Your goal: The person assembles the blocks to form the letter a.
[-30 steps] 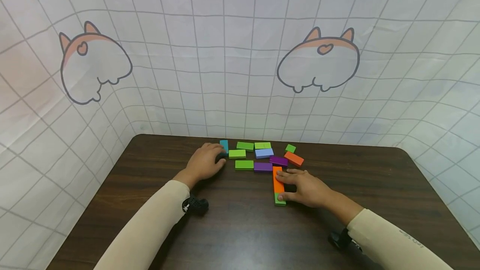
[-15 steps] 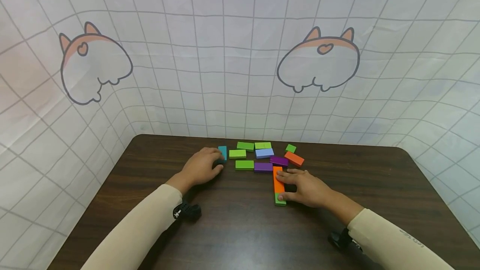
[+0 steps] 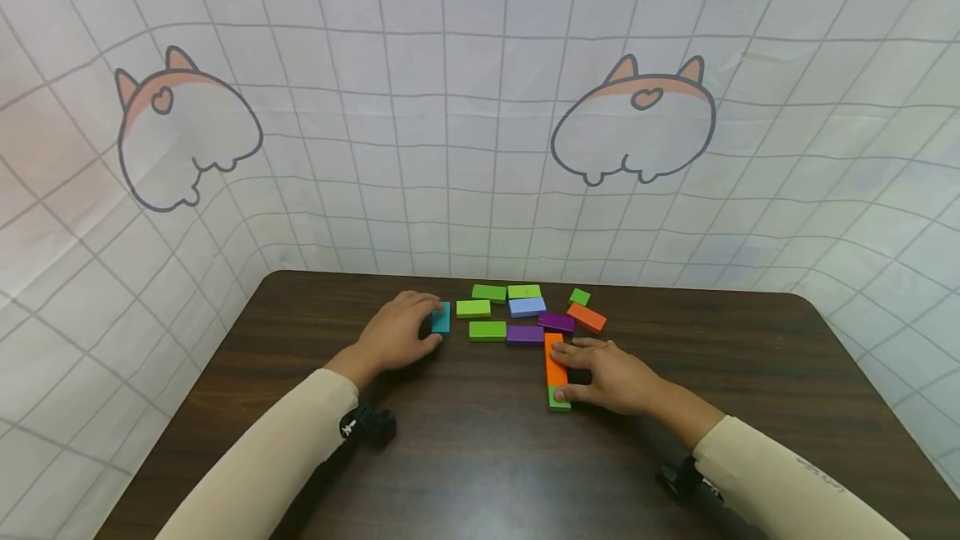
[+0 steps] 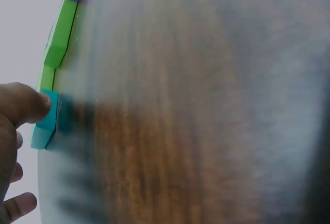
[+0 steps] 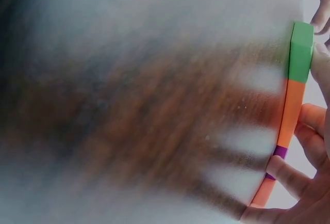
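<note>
My left hand [image 3: 395, 330] pinches a small teal block [image 3: 441, 319] between thumb and fingers, left of the other blocks; in the left wrist view a fingertip lies against the teal block [image 4: 46, 115]. My right hand [image 3: 611, 375] rests with spread fingers along an orange block [image 3: 555, 365] and a green block [image 3: 558, 403] joined end to end in a line toward me. One fingertip is on the orange top, and the thumb is at the green one. The right wrist view shows the thumb beside the green block [image 5: 300, 53].
Several flat blocks lie between and beyond the hands: a light green block [image 3: 487, 332], a purple block [image 3: 526, 336], a periwinkle block [image 3: 527, 307] and a red-orange block [image 3: 587, 318]. A gridded cloth [image 3: 420, 148] stands behind the dark wooden table [image 3: 472, 457].
My left hand has drawn the teal block toward me and slightly left, from near the back row to beside the front blocks. The right hand and its blocks have stayed put.
</note>
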`<state>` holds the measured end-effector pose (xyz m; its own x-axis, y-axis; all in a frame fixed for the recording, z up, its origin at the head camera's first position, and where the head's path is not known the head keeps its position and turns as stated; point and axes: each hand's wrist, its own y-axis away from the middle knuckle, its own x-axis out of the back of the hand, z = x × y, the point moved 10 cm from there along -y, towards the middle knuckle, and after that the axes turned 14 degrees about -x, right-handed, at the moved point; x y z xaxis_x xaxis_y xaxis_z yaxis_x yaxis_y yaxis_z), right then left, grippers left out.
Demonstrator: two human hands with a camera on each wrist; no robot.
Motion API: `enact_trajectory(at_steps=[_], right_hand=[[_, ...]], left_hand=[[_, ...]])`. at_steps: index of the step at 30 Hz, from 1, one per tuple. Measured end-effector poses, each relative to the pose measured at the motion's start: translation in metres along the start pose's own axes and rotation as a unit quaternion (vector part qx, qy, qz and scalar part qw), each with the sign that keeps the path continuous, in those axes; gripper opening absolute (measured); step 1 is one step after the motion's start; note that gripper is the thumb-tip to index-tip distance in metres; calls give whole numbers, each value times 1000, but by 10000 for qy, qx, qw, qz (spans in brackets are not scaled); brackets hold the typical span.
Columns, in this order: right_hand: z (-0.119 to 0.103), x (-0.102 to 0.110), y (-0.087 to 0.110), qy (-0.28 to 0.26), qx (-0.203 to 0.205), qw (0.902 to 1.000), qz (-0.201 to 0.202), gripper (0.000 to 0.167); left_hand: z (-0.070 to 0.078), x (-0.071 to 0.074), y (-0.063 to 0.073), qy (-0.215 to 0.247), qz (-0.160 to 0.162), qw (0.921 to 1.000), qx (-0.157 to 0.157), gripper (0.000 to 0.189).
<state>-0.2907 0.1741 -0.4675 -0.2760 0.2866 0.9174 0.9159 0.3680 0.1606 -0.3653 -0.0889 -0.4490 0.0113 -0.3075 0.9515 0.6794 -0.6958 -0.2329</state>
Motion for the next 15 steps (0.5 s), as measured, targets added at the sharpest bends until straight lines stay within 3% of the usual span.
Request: enact_trajectory(at_steps=[8, 15], right_hand=[[-1, 0, 0, -42, -51, 10000, -22, 73], [-1, 0, 1, -38, -64, 10000, -22, 73]], left_hand=[[-17, -11, -2, 310, -249, 9989, 233, 58], [-18, -10, -3, 423, -257, 9984, 270, 53]])
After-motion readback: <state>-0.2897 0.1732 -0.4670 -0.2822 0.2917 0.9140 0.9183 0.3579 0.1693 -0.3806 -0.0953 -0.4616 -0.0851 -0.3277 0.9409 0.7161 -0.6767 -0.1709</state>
